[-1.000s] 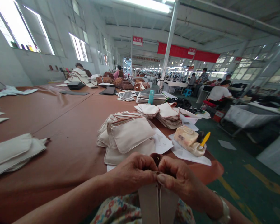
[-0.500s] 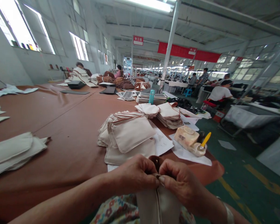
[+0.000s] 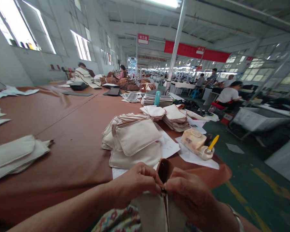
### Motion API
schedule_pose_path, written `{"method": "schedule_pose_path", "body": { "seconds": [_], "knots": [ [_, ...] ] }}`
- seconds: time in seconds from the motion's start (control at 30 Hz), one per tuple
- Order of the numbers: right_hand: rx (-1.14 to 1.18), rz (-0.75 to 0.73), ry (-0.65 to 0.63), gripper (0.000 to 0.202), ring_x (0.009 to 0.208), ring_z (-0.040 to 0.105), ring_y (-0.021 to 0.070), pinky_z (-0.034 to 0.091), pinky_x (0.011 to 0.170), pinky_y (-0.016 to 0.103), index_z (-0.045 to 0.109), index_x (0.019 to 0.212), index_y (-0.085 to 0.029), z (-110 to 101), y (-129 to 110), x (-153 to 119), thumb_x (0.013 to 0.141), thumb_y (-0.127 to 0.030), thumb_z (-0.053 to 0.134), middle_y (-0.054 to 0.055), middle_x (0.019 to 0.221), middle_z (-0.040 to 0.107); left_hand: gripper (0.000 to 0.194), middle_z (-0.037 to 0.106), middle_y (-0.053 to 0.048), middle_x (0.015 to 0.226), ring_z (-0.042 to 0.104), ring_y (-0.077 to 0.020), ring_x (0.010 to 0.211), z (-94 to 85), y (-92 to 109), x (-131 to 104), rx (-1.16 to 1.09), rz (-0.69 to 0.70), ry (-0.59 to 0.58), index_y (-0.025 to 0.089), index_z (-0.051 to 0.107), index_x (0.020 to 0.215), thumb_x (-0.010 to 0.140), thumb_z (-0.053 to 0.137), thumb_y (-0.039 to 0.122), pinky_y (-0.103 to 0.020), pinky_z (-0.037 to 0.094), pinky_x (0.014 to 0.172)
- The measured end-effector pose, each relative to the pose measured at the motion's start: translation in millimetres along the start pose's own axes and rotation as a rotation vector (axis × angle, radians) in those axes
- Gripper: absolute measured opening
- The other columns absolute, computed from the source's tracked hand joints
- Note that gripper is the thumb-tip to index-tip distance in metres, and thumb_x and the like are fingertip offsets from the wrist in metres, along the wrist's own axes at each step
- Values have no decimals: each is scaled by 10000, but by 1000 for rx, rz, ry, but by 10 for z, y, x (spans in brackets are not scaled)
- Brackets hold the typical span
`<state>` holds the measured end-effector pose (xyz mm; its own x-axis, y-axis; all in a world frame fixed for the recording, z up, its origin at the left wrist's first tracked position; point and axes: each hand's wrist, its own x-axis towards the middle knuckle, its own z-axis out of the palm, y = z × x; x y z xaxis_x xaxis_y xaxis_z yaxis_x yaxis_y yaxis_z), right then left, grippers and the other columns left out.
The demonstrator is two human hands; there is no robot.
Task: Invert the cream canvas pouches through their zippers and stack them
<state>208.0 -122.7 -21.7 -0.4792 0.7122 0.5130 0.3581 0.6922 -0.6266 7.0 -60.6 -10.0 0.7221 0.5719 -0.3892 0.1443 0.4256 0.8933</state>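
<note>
A cream fabric piece (image 3: pixel 151 211) with a brown-edged slit down its middle hangs over the lap, near the bottom centre. Its brown upper part (image 3: pixel 164 170) stands up between the hands. My left hand (image 3: pixel 139 182) pinches the left edge at the top of the slit. On the other edge, my right hand (image 3: pixel 187 188) is closed, its fingertips nearly touching the left ones. A small dark spot shows at the slit just under the fingertips; what it is cannot be made out.
Beyond the hands, a pile of cream pieces (image 3: pixel 137 137) lies on the brown-covered table (image 3: pixel 70 141). To its right are a container with a yellow-handled brush (image 3: pixel 213 142), more stacks (image 3: pixel 175 117) and a teal bottle (image 3: pixel 157 98). Cream pieces (image 3: pixel 16 154) lie left. People sit farther off.
The brown upper part stands higher and shows more between the hands. The slit below looks wider, and my right hand has turned, hiding its thumb more.
</note>
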Motion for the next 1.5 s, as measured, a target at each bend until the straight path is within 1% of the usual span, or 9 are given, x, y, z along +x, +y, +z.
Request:
{"method": "schedule_pose_path", "body": {
  "seconds": [0.13,0.3,0.47,0.6,0.77,0.93,1.07,1.27,1.5],
  "knots": [
    [-229,-118,-10,201,623,445,149,304,546,271,581,1021,-205,7,60,-88,915,-71,476,19,746,505,376,558,7,557,431,-87,443,23,-34,-25,-108,-12,-13,116,673,674,660,770,480,-204,288,437],
    [-321,-202,-78,217,674,511,182,371,584,291,521,1144,-183,23,32,-193,946,-124,454,58,810,586,431,552,12,600,418,-78,497,15,-76,-43,-1,29,-74,105,675,694,613,831,498,-200,284,472],
    [179,302,58,185,695,526,150,410,621,250,543,1066,-220,-12,-107,-197,1024,-335,405,7,803,565,420,539,15,667,376,-68,537,-17,-41,-107,138,93,-179,107,692,840,758,739,517,-183,267,479],
    [434,576,-65,380,638,421,109,340,554,210,571,843,-173,-109,-142,-85,1038,-432,373,-17,733,482,395,508,24,664,362,-66,547,-13,22,-135,191,140,-195,107,683,823,800,708,500,-168,259,465],
    [418,457,-219,343,599,359,94,280,516,206,528,731,-165,-183,-190,16,987,-390,494,-36,672,434,385,515,21,668,379,-68,552,18,57,-151,220,148,-198,111,665,815,801,710,493,-162,275,464],
    [202,337,-109,214,598,385,95,292,532,204,480,676,-178,-87,-194,-16,877,-156,552,-42,651,449,424,492,31,627,358,-61,507,23,-57,-84,114,119,-190,126,590,765,764,736,524,-175,252,448],
    [273,414,-73,209,601,381,99,297,526,203,512,696,-173,-45,-100,-81,903,-188,539,-37,662,461,457,451,42,625,332,-63,528,-21,-94,-23,119,173,-201,130,559,745,753,744,548,-182,233,473],
    [350,537,-72,165,590,371,98,288,507,202,594,735,-147,-56,-55,-96,890,-199,568,-35,652,479,704,520,-29,645,396,-109,541,-68,19,-66,154,125,-103,106,648,793,938,280,688,-208,266,461],
    [212,450,-34,147,608,455,101,333,538,191,575,695,-160,5,-8,-77,812,-71,577,-33,663,544,486,416,29,631,297,-79,535,20,49,-69,213,91,-237,130,581,745,797,663,606,-208,204,466]
  ]
}}
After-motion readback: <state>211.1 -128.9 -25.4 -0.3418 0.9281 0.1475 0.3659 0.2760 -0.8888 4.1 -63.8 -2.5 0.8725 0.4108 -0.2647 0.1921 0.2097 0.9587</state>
